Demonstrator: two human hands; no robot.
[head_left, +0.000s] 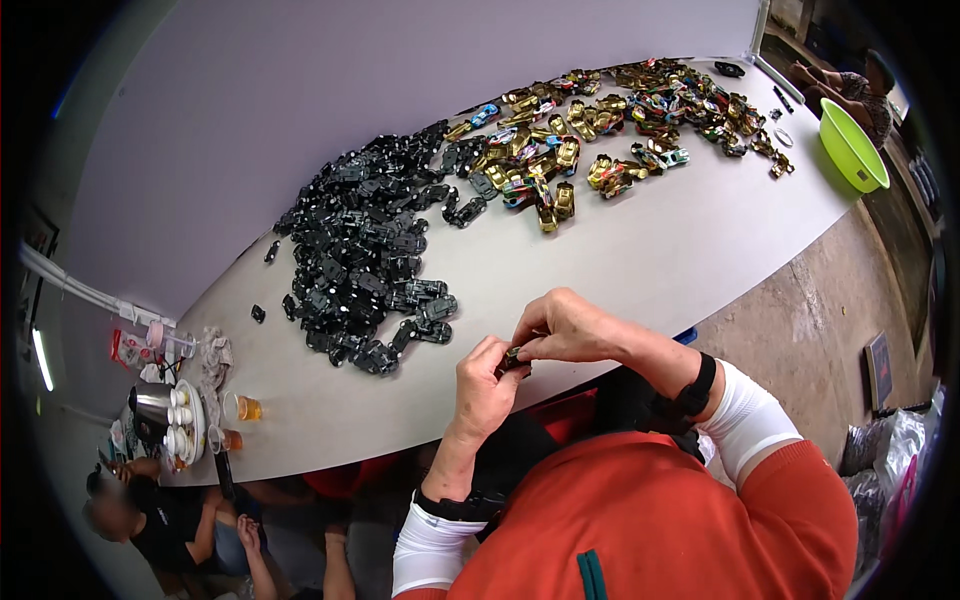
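Just over the table's near edge, my left hand (483, 392) is closed round a small dark toy car (513, 358) with a hint of gold on it. My right hand (566, 328) pinches the same toy car from above, fingers bent and touching it. Most of the car is hidden by my fingers. Beyond my hands, to the left, lies a big heap of black toy car bases (350, 250). Farther off, toward the right, is a spread of shiny gold and multicoloured toy car bodies (640, 110).
A lime-green basin (853, 145) sits at the table's far right corner. On the left end are a tray of white cups (185, 425), a metal kettle (150, 410), glasses of amber drink (245, 408) and a crumpled cloth (215, 355). People sit at lower left and far right.
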